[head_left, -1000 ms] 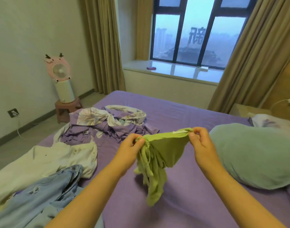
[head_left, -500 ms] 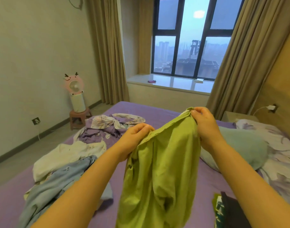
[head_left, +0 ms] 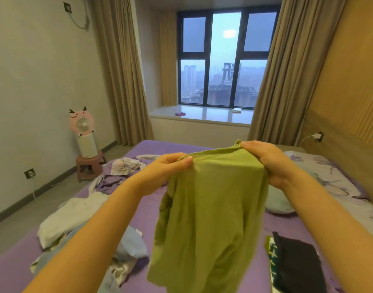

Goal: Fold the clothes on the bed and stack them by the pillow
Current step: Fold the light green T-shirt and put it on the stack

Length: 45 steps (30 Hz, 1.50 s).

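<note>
green garment (head_left: 211, 218): hanging, creased | left hand (head_left: 170, 166), right hand (head_left: 264, 159): both pinch its top edge

no legible text, no labels, no brands, no numbers visible

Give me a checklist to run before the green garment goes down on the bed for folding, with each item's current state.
1. Both hands hold the top edge: ok. The left hand and right hand each pinch the green garment.
2. Garment hangs open and flat: not ok. The left side is bunched and creased.
3. Lower hem free of the bed: cannot tell, it runs out of view.
4. Bare purple sheet to lay it on: ok, a strip shows between the arms.
5. Unfolded clothes pile kept apart: ok, it lies left.
6. Folded stack near the pillow: ok.
</note>
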Available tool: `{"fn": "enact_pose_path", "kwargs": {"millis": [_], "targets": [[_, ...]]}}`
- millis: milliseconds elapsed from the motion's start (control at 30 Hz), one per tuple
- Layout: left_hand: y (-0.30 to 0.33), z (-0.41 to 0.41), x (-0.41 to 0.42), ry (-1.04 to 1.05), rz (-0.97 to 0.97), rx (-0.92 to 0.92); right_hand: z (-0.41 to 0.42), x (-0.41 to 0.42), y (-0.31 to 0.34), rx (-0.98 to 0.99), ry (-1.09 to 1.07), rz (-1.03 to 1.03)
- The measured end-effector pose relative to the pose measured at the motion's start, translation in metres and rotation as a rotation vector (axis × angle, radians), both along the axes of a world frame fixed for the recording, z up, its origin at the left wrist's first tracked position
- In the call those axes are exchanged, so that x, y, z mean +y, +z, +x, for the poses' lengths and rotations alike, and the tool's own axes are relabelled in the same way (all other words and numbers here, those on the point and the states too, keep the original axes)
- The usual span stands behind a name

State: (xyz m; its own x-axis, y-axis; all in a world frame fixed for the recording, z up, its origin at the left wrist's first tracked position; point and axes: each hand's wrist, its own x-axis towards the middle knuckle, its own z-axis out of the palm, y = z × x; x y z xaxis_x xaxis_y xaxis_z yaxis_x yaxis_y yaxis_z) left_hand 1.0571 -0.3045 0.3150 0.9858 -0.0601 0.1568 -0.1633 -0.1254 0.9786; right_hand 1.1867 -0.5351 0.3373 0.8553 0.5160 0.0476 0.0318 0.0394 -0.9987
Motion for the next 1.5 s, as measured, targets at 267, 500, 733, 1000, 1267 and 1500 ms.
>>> {"fn": "enact_pose_path", "kwargs": {"millis": [267,500,733,1000,1267,1500], "targets": [[0.031,-0.001,0.004,0.07,-0.244,0.038,-0.025,0.004,0.001,-0.169,-0.125,-0.097],[0.05,0.006,-0.019,0.044,-0.239,0.057,-0.082,0.032,-0.016,-0.239,-0.056,-0.139],[0.062,0.0,0.011,0.287,0.321,0.019,-0.091,0.023,-0.032,-0.35,-0.273,-0.267],[0.049,-0.007,0.031,0.404,0.382,-0.246,-0.09,0.031,0.007,-0.671,-0.293,-0.298],[0.046,-0.003,0.012,0.304,0.475,-0.337,-0.095,0.04,0.009,-0.389,0.09,-0.228],[0.03,0.01,-0.006,0.297,0.218,-0.321,-0.082,0.033,0.012,-0.389,-0.025,-0.012]]}}
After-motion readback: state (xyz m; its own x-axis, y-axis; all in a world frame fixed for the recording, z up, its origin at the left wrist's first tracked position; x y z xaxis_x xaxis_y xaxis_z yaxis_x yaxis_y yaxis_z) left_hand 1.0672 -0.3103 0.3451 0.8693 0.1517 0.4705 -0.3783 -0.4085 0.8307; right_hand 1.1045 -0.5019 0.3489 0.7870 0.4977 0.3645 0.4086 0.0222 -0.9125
